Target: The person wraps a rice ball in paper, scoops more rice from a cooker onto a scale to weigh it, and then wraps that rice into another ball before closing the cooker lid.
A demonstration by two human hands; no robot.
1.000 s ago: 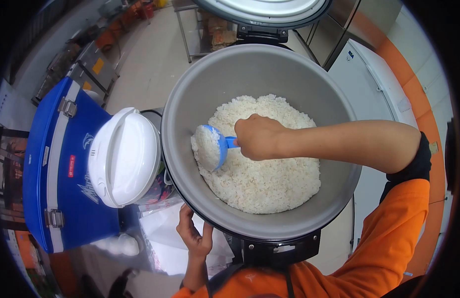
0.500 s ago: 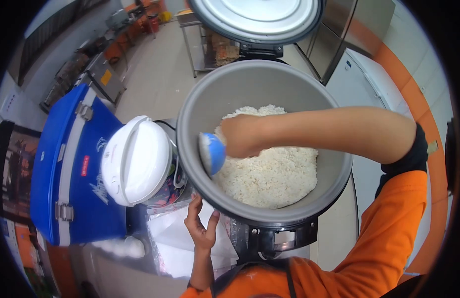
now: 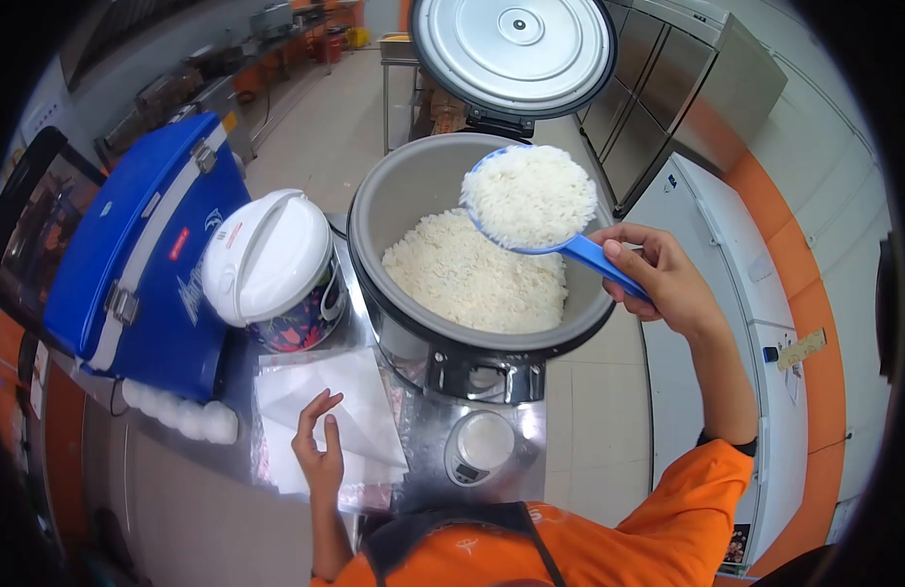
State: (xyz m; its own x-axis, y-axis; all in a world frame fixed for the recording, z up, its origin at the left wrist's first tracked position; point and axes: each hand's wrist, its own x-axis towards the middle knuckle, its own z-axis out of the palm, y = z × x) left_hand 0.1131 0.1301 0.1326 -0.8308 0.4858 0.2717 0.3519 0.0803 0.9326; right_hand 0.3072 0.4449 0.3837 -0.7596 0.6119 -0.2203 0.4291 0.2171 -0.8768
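My right hand (image 3: 658, 274) grips the handle of a blue scoop (image 3: 594, 256), which is heaped with white rice (image 3: 532, 196) and held above the right side of a big open cooker (image 3: 374, 196). More rice (image 3: 477, 274) lies in the grey pot below. My left hand (image 3: 320, 440) is open, fingers apart, over white paper sheets (image 3: 364, 401) on the metal counter. A small round scale (image 3: 484, 442) sits on the counter in front of the cooker.
Left of the cooker stands a white-lidded floral container (image 3: 271, 259), with a blue cooler box (image 3: 144, 245) beyond it. White round items (image 3: 183, 413) lie at the left counter edge. The cooker's lid (image 3: 516, 49) stands raised behind; a white freezer (image 3: 716, 323) is at right.
My right hand has come up out of the pot and to the right, lifting the scoop full of rice. The view has shifted, bringing the scale into sight.
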